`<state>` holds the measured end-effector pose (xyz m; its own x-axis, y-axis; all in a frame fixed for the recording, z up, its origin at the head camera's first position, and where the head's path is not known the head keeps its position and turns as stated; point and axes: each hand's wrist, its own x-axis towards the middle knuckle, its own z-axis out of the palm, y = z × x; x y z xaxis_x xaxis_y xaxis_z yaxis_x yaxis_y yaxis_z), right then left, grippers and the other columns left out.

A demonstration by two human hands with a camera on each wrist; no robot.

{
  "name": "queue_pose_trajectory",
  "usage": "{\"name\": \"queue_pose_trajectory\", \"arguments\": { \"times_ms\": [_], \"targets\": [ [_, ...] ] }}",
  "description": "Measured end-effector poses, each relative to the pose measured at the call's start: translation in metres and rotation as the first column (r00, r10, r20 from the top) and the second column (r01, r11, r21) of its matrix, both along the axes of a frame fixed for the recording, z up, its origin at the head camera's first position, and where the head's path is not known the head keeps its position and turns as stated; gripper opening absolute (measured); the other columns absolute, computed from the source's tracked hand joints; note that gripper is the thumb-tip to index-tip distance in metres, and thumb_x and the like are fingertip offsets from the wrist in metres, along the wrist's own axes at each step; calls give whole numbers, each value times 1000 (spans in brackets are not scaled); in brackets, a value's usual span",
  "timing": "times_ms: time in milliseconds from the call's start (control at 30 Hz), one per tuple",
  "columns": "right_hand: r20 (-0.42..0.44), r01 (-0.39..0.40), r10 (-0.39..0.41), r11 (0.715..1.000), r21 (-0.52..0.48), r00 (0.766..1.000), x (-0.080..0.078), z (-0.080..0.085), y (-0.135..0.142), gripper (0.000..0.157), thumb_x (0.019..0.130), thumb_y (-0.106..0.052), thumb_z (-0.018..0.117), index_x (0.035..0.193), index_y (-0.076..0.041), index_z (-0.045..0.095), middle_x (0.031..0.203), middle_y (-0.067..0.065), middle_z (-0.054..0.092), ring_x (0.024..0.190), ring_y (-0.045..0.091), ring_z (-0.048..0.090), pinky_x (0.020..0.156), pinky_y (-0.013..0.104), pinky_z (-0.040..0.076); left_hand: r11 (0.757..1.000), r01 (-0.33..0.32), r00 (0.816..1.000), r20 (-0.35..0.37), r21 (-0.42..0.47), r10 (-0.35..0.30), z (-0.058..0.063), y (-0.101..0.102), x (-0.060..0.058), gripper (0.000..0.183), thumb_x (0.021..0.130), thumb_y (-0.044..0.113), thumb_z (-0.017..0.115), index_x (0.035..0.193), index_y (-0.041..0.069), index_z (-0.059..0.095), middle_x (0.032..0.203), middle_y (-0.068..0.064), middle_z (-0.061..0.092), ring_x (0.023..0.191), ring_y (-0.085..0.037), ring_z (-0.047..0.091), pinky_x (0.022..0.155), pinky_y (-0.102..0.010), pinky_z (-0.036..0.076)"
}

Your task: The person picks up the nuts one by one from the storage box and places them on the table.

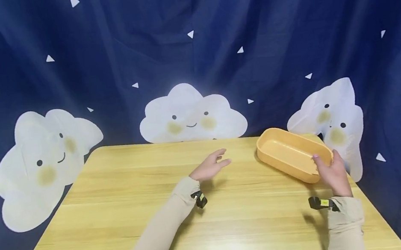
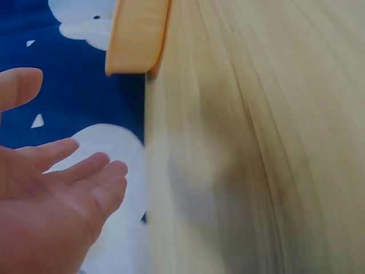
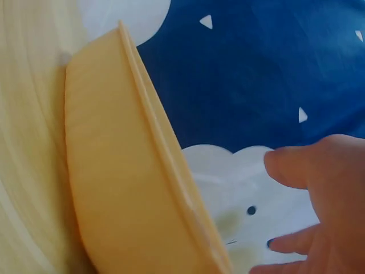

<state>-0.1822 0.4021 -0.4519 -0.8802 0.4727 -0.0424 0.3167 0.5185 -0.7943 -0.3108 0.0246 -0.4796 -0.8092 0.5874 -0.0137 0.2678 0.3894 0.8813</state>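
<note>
A yellow-orange oblong tray (image 1: 288,163) with raised walls sits at the far right of the table. My right hand (image 1: 334,176) is at its near right end, the thumb overlapping the rim in the head view. In the right wrist view the tray's long side (image 3: 114,154) fills the left, while the thumb and fingers of the right hand (image 3: 336,205) are spread apart, with a visible gap from the rim. My left hand (image 1: 210,167) hovers over the table left of the tray, empty, its fingers loosely extended. The left wrist view shows its palm (image 2: 45,205) and the tray's end (image 2: 137,40).
Beneath both arms lies a wood-grain table (image 1: 135,182) with rounded far corners. A dark blue curtain (image 1: 159,57) with white clouds and triangles hangs behind it and at the sides. Small black cameras are strapped to both wrists.
</note>
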Motion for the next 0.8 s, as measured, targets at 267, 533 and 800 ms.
{"name": "queue_pose_trajectory", "arguments": {
  "times_ms": [267,533,800],
  "targets": [
    [9,73,-73,984,-163,997,-3,-12,8,97,104,-56,37,160,7,-10,168,35,-5,157,53,1,130,59,7,987,-64,987,158,146,41,-9,44,-11,77,101,35,61,162,2,26,169,-17,31,155,-37,33,127,-50,31],
    [-94,154,-207,905,-396,974,-12,-27,4,81,107,-49,38,163,4,12,171,25,14,157,35,19,132,47,15,950,-154,953,296,271,70,-13,81,-24,79,99,31,62,163,4,25,168,-21,29,156,-38,30,126,-59,28],
    [-132,181,-264,877,-444,956,-17,-32,-1,67,109,-40,37,161,1,26,158,18,36,140,26,36,126,36,27,902,-206,894,448,380,16,-20,110,-25,85,95,24,63,165,5,18,173,-18,17,161,-39,15,129,-64,13]
  ]
}}
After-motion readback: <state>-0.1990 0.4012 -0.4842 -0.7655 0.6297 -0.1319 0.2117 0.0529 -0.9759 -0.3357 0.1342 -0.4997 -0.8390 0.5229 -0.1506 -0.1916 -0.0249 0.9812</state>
